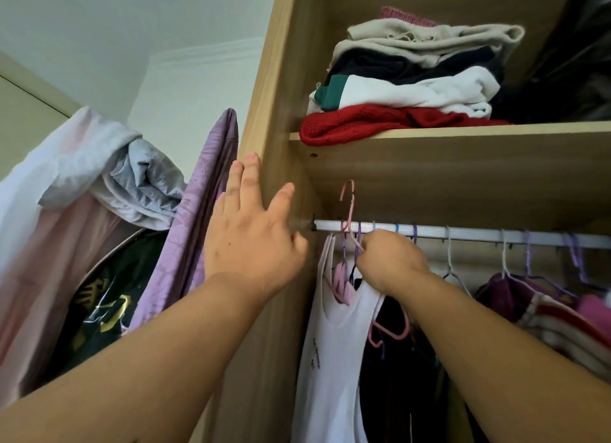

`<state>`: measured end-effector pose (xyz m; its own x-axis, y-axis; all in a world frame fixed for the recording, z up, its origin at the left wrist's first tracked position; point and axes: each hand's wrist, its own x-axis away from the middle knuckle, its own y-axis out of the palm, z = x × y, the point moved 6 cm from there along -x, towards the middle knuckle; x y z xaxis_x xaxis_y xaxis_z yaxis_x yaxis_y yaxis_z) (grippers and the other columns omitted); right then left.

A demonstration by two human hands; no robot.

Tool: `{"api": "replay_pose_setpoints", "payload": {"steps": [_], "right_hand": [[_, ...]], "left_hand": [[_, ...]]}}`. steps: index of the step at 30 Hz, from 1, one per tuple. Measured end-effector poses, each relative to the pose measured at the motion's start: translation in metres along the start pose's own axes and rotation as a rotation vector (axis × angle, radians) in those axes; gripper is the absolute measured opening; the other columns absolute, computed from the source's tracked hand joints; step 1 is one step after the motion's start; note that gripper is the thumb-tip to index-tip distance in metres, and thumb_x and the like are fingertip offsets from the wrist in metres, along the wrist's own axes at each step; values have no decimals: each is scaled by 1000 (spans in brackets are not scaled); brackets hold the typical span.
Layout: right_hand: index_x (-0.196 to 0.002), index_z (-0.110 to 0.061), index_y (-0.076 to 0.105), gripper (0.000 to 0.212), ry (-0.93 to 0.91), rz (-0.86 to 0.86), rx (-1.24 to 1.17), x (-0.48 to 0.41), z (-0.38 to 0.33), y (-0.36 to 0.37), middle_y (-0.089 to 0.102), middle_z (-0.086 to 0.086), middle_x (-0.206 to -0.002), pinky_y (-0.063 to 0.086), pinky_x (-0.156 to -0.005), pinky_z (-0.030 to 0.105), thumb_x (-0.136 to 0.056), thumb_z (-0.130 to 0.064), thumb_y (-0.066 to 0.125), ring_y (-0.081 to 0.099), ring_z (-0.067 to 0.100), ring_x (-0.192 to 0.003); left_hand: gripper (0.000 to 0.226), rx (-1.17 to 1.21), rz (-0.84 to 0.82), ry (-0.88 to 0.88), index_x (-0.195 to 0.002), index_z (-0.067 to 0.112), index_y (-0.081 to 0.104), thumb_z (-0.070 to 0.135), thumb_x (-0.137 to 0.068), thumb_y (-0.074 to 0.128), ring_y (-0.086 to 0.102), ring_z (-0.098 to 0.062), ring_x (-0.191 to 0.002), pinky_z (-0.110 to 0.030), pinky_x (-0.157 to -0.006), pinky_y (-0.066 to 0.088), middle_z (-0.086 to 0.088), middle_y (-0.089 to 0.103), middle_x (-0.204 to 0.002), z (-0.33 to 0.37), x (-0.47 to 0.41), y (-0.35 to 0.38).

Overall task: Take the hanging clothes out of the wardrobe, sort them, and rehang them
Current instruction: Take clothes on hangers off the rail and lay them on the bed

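Bracing open-fingered on the wardrobe side panel (281,79), the left hand (254,244) steadies the reach; the right hand (390,264) grips a pink hanger (349,208), hook raised above the rail (469,233), probably to unhook it. A white tank top (330,360) hangs just beside.

Right hand (390,261) gripping pink hanger (348,204), left hand (251,241) flat against wardrobe side (264,79)

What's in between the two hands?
Head view: between the left hand and the right hand lie the wardrobe's wooden side panel and a strap of the white top.
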<state>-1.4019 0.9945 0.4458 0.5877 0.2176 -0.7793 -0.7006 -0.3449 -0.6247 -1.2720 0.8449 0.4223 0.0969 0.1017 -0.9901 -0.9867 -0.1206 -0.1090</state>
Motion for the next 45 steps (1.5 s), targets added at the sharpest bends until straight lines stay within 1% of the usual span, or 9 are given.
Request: {"api": "replay_pose_setpoints", "payload": {"steps": [7,13,20,24,31,36,38,41,45], "right_hand": [[-91,-23,58,15,-111,98,269,67,11,-42,63,1,-85,32,-69,33,-88,-22,43,57,27,-84],[-114,-37,64,28,-41,71,202,142,20,-89,71,-6,-103,45,-88,32,-91,-28,51,62,19,-102],[-103,-34,71,23,181,78,150,253,28,-150,73,-10,-94,51,-77,34,-91,-20,59,65,11,-83],[-97,-38,68,25,339,69,220,321,45,-186,59,-37,-64,42,-59,11,-90,-16,59,56,-7,-66],[-99,-30,73,19,516,34,350,443,50,-247,63,-7,-61,40,-55,16,-86,-20,64,57,10,-61],[-102,-23,74,30,621,15,463,528,42,-287,65,-26,-70,39,-58,5,-77,-25,58,60,-8,-68],[-101,-23,74,29,694,-1,504,564,40,-299,60,-31,-66,38,-59,3,-78,-23,57,58,-10,-66],[-97,-23,75,27,817,-11,602,615,39,-308,58,-25,-67,43,-60,15,-78,-25,57,59,2,-67],[-96,-24,75,22,1027,24,728,681,24,-319,55,-20,-69,50,-67,32,-82,-26,59,61,12,-72]], "left_hand": [[57,137,-63,94,-134,39,47,50,-78,52,-1,-35,-145,-46,-117,9,-16,0,-159,-2,0,-1],[56,199,-42,361,-121,25,63,48,-70,55,33,-36,-136,-50,-108,24,-16,43,-145,9,17,-4],[75,671,-583,518,-150,25,19,32,-86,58,27,-25,-140,-36,-112,28,-5,27,-154,69,44,22],[68,809,-746,536,-152,19,10,26,-96,48,23,-25,-142,-33,-112,24,-9,19,-157,108,74,33],[58,1078,-863,762,-150,15,23,31,-98,44,26,-20,-142,-28,-113,22,-6,26,-155,215,156,0],[35,1369,-982,826,-133,19,50,29,-99,45,55,-22,-107,-28,-82,39,-1,58,-117,295,234,-65],[20,1463,-1008,822,-107,19,58,31,-99,44,56,-21,-86,-31,-70,41,2,61,-92,321,265,-92],[19,1533,-1021,879,-82,30,50,30,-99,44,52,-15,-75,-29,-61,34,13,52,-72,353,311,-123],[21,1657,-1135,979,-81,29,54,33,-99,44,53,-15,-73,-27,-61,37,8,57,-74,384,370,-169]]}}
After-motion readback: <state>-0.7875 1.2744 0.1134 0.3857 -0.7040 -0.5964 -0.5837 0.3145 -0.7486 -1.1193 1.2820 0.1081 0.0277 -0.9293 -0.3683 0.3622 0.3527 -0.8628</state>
